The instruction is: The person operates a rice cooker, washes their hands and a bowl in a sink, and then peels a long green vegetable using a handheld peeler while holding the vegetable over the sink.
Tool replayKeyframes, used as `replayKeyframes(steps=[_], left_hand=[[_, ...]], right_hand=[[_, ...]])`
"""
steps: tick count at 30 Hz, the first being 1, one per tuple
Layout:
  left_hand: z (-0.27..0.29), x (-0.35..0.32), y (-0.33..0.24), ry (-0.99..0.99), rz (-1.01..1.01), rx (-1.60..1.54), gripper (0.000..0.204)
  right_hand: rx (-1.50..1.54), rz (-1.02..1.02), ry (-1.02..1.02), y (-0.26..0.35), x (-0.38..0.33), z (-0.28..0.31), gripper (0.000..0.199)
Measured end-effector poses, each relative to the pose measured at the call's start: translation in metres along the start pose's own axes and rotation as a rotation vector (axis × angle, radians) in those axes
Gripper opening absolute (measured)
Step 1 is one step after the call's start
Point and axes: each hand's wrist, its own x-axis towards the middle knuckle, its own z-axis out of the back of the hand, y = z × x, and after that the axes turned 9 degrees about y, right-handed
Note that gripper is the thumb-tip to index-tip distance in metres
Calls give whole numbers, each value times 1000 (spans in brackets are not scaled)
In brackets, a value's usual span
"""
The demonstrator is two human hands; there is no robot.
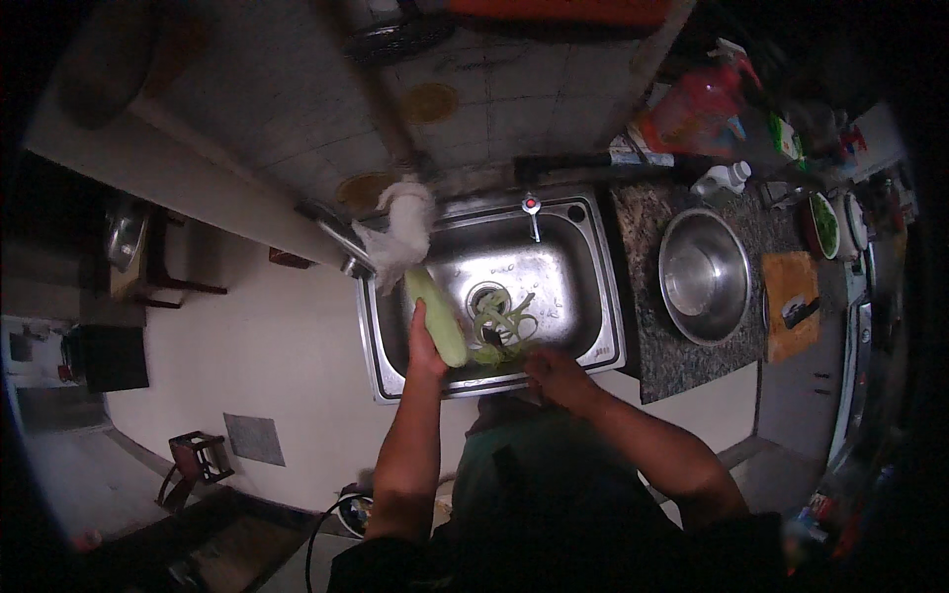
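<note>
My left hand (425, 346) grips the near end of a long pale green gourd (436, 315), which slants up and away over the left part of a steel sink (593, 296). Its skin looks partly peeled. My right hand (556, 374) hovers over the sink's near rim with its fingers curled; whether it holds a tool I cannot tell. Between the hands, green peel strips (502, 326) lie curled around the drain in the sink's basin.
A white cloth (403, 232) hangs on the tap at the sink's left. On the dark stone counter to the right stand a large steel bowl (703, 276) and a wooden cutting board (791, 304) with a knife. Bottles and packets crowd the far right.
</note>
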Motion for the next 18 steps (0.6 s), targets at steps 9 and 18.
replayKeyframes(steps=[9, 18], left_hand=[[-29, -28, 9, 138, 136, 4, 45], [-31, -12, 11, -88, -13, 48, 39]], right_hand=[[44, -54, -150, 56, 35, 21, 30], [-67, -14, -162, 63, 10, -5, 25]])
